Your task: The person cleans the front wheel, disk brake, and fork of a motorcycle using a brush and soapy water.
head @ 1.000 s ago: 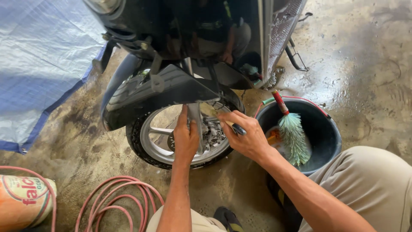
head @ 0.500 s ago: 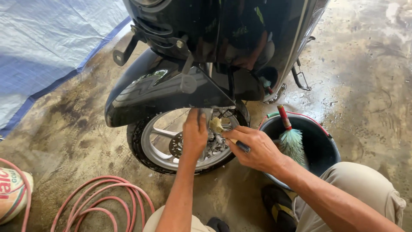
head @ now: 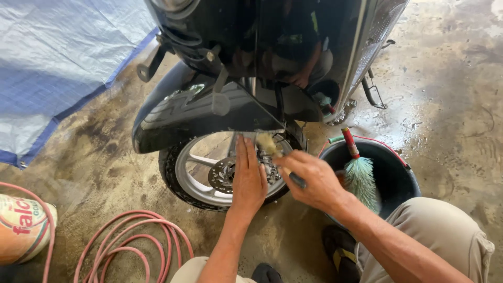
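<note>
A black scooter stands in front of me, its front fender over the front wheel with a silver rim and brake disc. My left hand lies flat against the wheel near the fork, fingers together and pointing up. My right hand grips a small brush with a dark handle; its yellowish bristles touch the fork area just under the fender's rear edge.
A black bucket with a red rim stands right of the wheel, holding a green-bristled brush with a red handle. A pink hose coils on the wet concrete at lower left beside a sack. A blue tarpaulin covers the upper left.
The view has shifted, so the scooter sits further right and lower. My right hand has brought the brush up against the fork under the fender; my left hand stays on the wheel.
</note>
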